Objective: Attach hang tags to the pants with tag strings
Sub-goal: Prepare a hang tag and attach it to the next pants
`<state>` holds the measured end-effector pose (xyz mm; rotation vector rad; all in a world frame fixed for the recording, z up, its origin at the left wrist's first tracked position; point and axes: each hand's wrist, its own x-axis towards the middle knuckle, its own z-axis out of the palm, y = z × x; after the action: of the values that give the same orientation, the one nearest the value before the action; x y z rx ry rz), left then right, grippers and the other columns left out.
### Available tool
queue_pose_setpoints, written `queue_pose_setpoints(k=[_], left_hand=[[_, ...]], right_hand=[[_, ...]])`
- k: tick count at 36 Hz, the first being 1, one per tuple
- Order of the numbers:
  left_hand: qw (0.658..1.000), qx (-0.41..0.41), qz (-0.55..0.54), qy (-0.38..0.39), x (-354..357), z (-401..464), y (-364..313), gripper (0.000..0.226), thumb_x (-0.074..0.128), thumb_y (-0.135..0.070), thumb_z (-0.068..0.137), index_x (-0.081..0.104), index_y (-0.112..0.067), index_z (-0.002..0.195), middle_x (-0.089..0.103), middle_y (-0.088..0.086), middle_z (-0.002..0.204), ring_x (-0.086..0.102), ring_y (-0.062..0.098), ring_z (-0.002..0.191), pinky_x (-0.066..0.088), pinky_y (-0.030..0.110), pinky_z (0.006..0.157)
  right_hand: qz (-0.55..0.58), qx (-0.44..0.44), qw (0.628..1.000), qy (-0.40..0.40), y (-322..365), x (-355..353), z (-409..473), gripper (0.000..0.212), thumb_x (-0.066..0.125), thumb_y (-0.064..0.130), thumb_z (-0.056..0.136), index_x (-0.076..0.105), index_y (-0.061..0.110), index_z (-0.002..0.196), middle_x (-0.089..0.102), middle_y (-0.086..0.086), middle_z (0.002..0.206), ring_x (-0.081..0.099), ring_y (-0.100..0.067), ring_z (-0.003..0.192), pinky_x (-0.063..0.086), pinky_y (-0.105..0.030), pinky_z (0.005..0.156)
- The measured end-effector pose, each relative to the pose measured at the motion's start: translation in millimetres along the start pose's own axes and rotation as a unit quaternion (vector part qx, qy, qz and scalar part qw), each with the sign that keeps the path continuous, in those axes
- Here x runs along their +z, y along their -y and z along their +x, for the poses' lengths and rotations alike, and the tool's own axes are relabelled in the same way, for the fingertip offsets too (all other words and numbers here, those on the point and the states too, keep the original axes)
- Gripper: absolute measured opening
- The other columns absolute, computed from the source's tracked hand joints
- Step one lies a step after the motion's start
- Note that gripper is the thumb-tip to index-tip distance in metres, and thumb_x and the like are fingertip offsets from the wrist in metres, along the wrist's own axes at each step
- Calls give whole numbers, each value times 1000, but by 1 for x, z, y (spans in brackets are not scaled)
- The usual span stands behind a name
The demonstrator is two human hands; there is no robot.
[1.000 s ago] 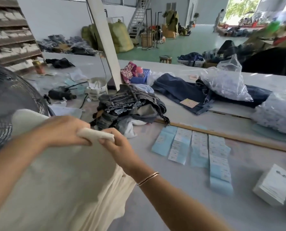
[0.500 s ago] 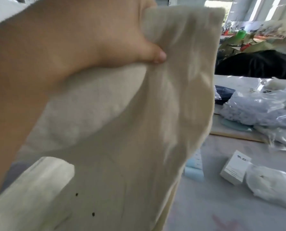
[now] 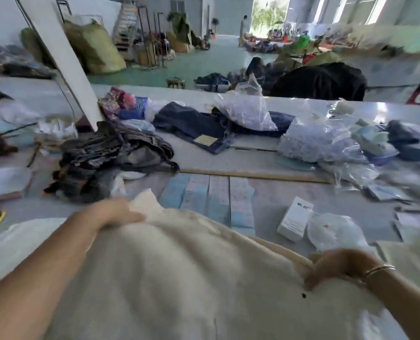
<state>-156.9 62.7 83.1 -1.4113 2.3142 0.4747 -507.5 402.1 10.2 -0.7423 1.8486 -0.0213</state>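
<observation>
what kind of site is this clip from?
Most likely a garment finishing or packing floor in a warehouse-like hall. Clues: jeans and other clothes heaped on a long work table, rows of printed tags laid out, and bulging sacks on the open floor behind. Both hands grip cream pants.

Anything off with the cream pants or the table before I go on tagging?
Small dark specks mark the cream pants by the right hand; one sits just below its fingers, possibly a stain or hole. The left hand grips the far edge. The blue tag sheets lie in neat rows.
</observation>
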Motion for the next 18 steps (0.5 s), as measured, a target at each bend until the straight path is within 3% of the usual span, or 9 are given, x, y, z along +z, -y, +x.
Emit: queue_pose_setpoints(k=[4, 6, 8, 10, 12, 13, 15, 16, 18], left_hand=[[995, -37, -60, 74, 104, 28, 0, 66, 54, -47, 93, 38, -9, 144, 40, 8, 150, 43, 21, 133, 35, 23, 101], [991, -64, -118, 18, 146, 38, 1, 66, 58, -39, 93, 35, -4, 143, 41, 14, 147, 46, 25, 130, 38, 28, 102], [981, -100, -159, -54, 178, 44, 2, 68, 62, -32, 91, 30, -4, 144, 42, 17, 144, 47, 30, 128, 40, 34, 101], [982, -106, -116, -105, 195, 43, 1, 66, 61, -28, 91, 29, -8, 145, 44, 17, 142, 48, 31, 127, 40, 37, 100], [984, -74, -23, -159, 202, 40, -3, 68, 61, -21, 87, 31, -11, 147, 40, 18, 143, 45, 34, 127, 41, 41, 101], [983, -36, -1, -181, 202, 40, -7, 72, 69, -13, 76, 42, -8, 142, 44, 23, 138, 48, 40, 121, 45, 46, 96], [969, 76, 35, -232, 209, 47, -14, 70, 83, -1, 42, 70, -4, 111, 61, 27, 109, 61, 47, 93, 54, 50, 73], [952, 139, 61, -265, 210, 46, -21, 62, 84, -4, 34, 75, -8, 95, 65, 22, 96, 64, 44, 81, 56, 46, 64], [932, 231, 56, -274, 213, 41, -36, 45, 84, -18, 37, 75, -19, 82, 67, 7, 85, 67, 30, 71, 57, 33, 56]], right_hand=[[-208, 57, 976, -32, 43, 10, 50, 53, 73, 39, 77, 59, 12, 121, 65, -3, 113, 63, -19, 96, 52, -26, 81], [-296, 74, 946, -105, 45, 23, 73, 56, 69, 43, 79, 57, 13, 125, 61, -6, 125, 59, -24, 111, 46, -30, 92], [-308, 60, 931, -186, 42, 44, 94, 47, 63, 41, 84, 55, 21, 126, 57, -2, 131, 53, -22, 121, 36, -41, 105], [-288, 35, 921, -259, 33, 61, 108, 46, 54, 36, 88, 45, 28, 133, 50, 3, 136, 46, -19, 128, 17, -54, 113], [-239, 9, 915, -326, 22, 76, 109, 57, 52, 33, 89, 34, 30, 143, 41, 5, 143, 38, -19, 134, 9, -55, 115], [-201, -14, 904, -377, 16, 86, 107, 59, 54, 31, 88, 35, 28, 143, 41, 4, 143, 38, -21, 134, 13, -52, 115], [-76, -61, 868, -487, 0, 106, 102, 53, 66, 19, 81, 52, 15, 132, 52, -7, 133, 49, -32, 123, 32, -47, 108], [3, -62, 846, -530, -13, 115, 100, 48, 70, 11, 78, 59, 8, 124, 58, -14, 126, 54, -37, 116, 40, -47, 101], [137, 27, 833, -535, -37, 130, 89, 46, 71, 8, 79, 59, 4, 123, 59, -23, 121, 56, -42, 110, 43, -46, 94]])
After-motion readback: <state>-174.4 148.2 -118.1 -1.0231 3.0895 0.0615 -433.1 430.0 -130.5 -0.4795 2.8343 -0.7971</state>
